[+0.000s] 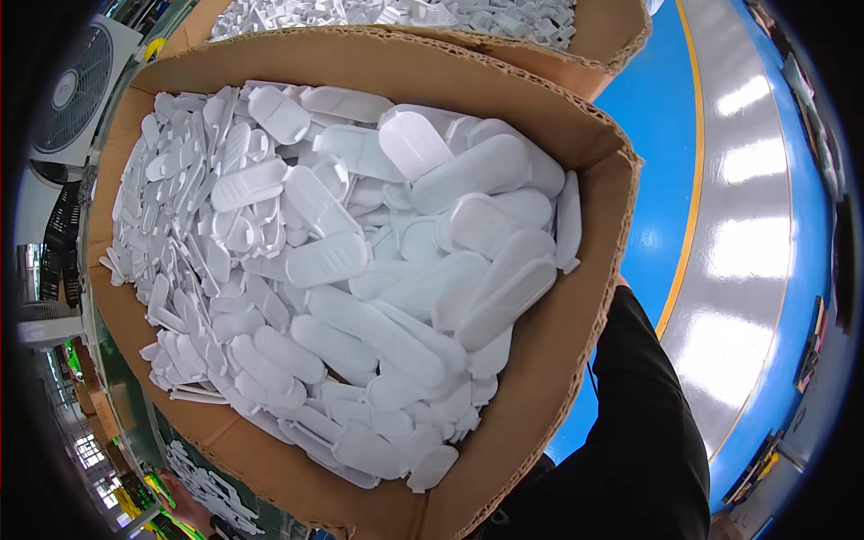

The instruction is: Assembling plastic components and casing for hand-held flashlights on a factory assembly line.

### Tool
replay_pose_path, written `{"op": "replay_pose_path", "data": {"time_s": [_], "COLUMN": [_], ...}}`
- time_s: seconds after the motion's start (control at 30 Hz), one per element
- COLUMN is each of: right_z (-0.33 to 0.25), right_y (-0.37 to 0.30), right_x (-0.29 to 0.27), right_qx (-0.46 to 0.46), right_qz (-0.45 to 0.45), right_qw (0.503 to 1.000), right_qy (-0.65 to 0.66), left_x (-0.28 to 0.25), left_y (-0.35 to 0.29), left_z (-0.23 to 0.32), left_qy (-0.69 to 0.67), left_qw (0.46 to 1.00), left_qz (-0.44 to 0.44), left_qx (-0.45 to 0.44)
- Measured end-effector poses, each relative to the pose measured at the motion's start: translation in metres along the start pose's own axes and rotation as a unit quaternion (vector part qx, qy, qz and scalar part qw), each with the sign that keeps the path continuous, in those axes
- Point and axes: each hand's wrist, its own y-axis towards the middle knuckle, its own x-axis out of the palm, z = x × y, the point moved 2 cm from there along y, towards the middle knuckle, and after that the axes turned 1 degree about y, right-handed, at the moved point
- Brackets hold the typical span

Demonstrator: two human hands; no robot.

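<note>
Thin white plastic pieces point(378, 333), smooth and round-ended, filled a corrugated cardboard box point(504, 85) at centre; each looked light, stiff and slippery, best pinched by its edges. The right hand point(622, 282) was mostly hidden beyond the box's right side, the left hand point(184, 506) at lower left; whether their fingers were apart or together could not be told.

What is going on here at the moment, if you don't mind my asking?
A person's right hand is at the right side of a big box heaped with white parts; the box mostly hides it, so its grip can't be made out. A second box of smaller pieces stands just beyond. At lower left, another hand shows near loose parts outside the box; whose it is isn't clear.
</note>
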Motion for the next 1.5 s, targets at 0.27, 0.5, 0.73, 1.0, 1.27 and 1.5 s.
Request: {"op": "replay_pose_path", "data": {"time_s": [0.27, 0.5, 0.73, 1.0, 1.27, 1.5], "right_z": [-0.030, -0.084, -0.088, -0.102, -0.072, -0.031], "right_y": [-0.059, -0.158, -0.199, -0.253, -0.189, -0.130], "right_x": [-0.038, -0.098, -0.093, -0.084, -0.081, -0.085], "right_qx": [-0.156, -0.328, -0.377, -0.498, -0.428, -0.189], "right_qz": [0.057, 0.151, 0.055, 0.167, 0.226, 0.174], "right_qw": [0.964, 0.927, 0.924, 0.851, 0.875, 0.965], "right_qy": [-0.205, -0.096, 0.025, -0.018, -0.007, -0.050], "left_x": [-0.010, 0.023, -0.003, 0.012, 0.019, 0.013], "left_y": [0.000, -0.014, 0.000, -0.002, -0.018, -0.006], "left_z": [0.008, -0.011, 0.013, -0.004, -0.012, -0.022], "left_qy": [-0.024, 0.084, 0.089, -0.034, -0.083, -0.047], "left_qw": [0.998, 0.993, 0.947, 0.981, 0.982, 0.992], "left_qz": [-0.023, 0.073, -0.285, -0.169, -0.158, -0.112], "left_qx": [-0.044, 0.026, -0.120, -0.086, -0.057, -0.039]}}
